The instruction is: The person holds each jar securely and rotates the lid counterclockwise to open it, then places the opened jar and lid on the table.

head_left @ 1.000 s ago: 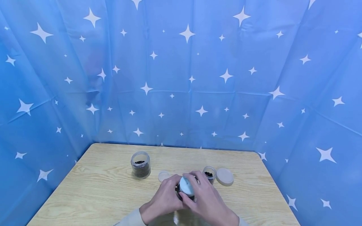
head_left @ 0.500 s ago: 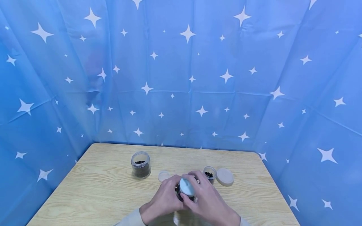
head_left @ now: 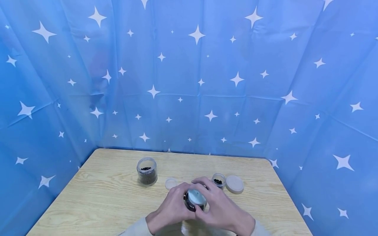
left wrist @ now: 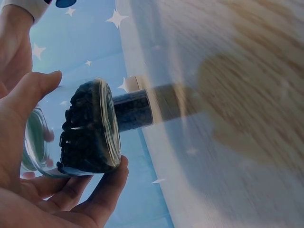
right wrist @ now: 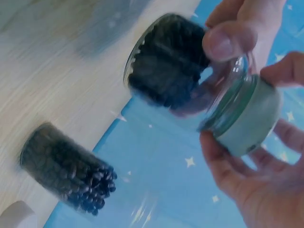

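Note:
A clear jar (right wrist: 166,61) partly filled with black beans is held above the wooden table (head_left: 97,196), near its front. My left hand (head_left: 174,203) grips the body of this jar, with thumb and fingers around its sides in the left wrist view. A pale green-blue lid (right wrist: 256,116) sits at the jar's mouth. My right hand (head_left: 218,206) holds that lid by its rim, thumb on one side and fingers on the other. In the head view the hands hide much of the jar; whether the lid's thread is engaged I cannot tell.
An uncovered jar of dark grains (head_left: 147,175) stands at the back left. Beside my hands lies a small translucent lid (head_left: 171,183). Further right are a smaller uncovered jar of black beans (head_left: 218,181) and a pale round lid (head_left: 234,184). A starry blue curtain (head_left: 177,75) surrounds the table.
The lid has gone from tilted to flatter over the jar's mouth. My right hand has shifted slightly to the right and turned with it; my left hand keeps its hold.

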`<state>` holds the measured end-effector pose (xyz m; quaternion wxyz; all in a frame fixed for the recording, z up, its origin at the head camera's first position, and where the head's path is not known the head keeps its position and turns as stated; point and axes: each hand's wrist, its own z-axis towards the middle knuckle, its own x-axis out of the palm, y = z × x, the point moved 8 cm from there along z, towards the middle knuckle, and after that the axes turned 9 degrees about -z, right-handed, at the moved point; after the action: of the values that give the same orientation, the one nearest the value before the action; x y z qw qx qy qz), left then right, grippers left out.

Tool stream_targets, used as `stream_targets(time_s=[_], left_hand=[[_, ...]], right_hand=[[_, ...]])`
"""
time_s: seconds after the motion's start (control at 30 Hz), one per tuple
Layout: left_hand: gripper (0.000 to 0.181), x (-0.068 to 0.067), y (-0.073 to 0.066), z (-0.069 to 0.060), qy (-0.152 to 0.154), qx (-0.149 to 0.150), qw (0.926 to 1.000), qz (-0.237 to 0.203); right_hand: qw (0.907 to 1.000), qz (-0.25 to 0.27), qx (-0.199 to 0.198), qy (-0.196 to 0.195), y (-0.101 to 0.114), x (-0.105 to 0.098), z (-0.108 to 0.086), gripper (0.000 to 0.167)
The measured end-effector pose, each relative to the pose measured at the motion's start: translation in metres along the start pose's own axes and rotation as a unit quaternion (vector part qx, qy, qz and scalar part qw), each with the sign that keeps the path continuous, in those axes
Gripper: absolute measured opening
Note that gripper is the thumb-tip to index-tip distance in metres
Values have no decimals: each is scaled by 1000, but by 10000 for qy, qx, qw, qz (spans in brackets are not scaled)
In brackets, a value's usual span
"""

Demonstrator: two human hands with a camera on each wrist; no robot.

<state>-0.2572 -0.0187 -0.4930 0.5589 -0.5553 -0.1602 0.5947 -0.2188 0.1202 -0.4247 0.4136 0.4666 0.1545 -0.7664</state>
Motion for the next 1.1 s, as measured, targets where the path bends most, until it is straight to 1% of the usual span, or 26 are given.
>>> stream_targets(time_s=[0.1,0.2,0.37,0.53,0.87,1.03,1.1], left_hand=[[72,-1,-1,-1,-30,59,10000,1],[70,0,-2,-2,-51,119,9999,38],[64,1,-3,-3,-87,218,9997,40],[61,0,-4,-3,-138,314,9994,94],[62,0,-3,-2,-64,152,9999,40],[64,1,-5,-2,-72,231,9996,118],[66,1,-5,-2,-81,252,9996,139]], right_hand=[[9996,140,-178,160,-1,0,2,59],[9991,171,-270,282,-2,0,2,58],[9985,166,-336,405,-2,1,2,59],[9974,353,-311,538,-2,1,3,60],[9976,320,-352,495,-2,1,2,56],[9987,144,-358,330,-2,1,-1,57],[9992,62,-302,255,-3,1,-3,58]])
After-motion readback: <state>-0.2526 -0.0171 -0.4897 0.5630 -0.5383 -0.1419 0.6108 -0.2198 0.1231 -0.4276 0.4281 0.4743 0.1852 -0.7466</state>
